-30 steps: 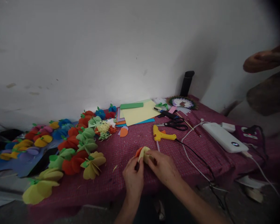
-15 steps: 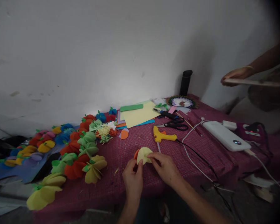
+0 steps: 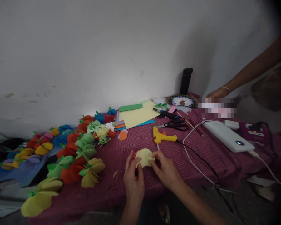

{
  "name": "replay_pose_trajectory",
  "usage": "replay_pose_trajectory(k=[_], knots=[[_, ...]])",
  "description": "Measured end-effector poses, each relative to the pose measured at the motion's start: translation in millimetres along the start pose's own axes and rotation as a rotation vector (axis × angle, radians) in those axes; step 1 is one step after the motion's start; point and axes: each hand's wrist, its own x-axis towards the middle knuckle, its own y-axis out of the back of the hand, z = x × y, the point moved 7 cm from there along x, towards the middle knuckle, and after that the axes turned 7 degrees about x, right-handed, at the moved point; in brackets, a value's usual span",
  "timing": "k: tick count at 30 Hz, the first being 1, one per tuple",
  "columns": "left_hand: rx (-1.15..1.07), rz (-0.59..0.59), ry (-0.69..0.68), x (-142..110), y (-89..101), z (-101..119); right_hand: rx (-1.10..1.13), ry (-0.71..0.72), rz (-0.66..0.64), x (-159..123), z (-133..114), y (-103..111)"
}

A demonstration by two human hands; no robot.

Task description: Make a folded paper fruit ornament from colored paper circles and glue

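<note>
Between my hands is a pale yellow paper cutout (image 3: 145, 157) with rounded edges, and an orange-red paper edge shows behind its left side. My left hand (image 3: 134, 176) grips the left side of the cutout between thumb and fingers. At the right edge, my right hand (image 3: 166, 171) pinches the paper with thumb and fingertips. Just beyond lies a yellow hot glue gun (image 3: 164, 137), its nozzle pointing down toward my right hand. Black-handled scissors (image 3: 176, 125) and a utility knife (image 3: 166, 113) rest behind the glue gun. Small orange and lilac cutouts (image 3: 123, 135) lie to the left.
Colourful paper pumpkins (image 3: 69, 170) crowd the left of the checked tablecloth (image 3: 112, 187). Paper sheets (image 3: 139, 115) lie by the wall. Cables run from a white power bank (image 3: 227, 136) and purple power strip (image 3: 250, 131). Another person's hand (image 3: 216, 94) reaches in beside a black bottle (image 3: 186, 81).
The yellow cutout now shows wider and flatter between my hands, and my left fingers have spread up along its side. The other person's hand has come down and left to the table's far corner.
</note>
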Motion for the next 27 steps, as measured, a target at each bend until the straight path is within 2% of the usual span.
replay_pose_trajectory(k=[5,17,27], knots=[[0.104,-0.09,0.0,3.0,-1.9,-4.5,0.079,-0.046,-0.021,-4.0,-3.7,1.5],[-0.004,-0.154,0.013,3.6,0.3,11.2,0.302,-0.007,-0.045,-2.7,-6.3,-1.8],[0.002,-0.142,0.014,2.0,-2.3,1.2,0.324,0.005,-0.044,-1.7,-6.5,-1.3]])
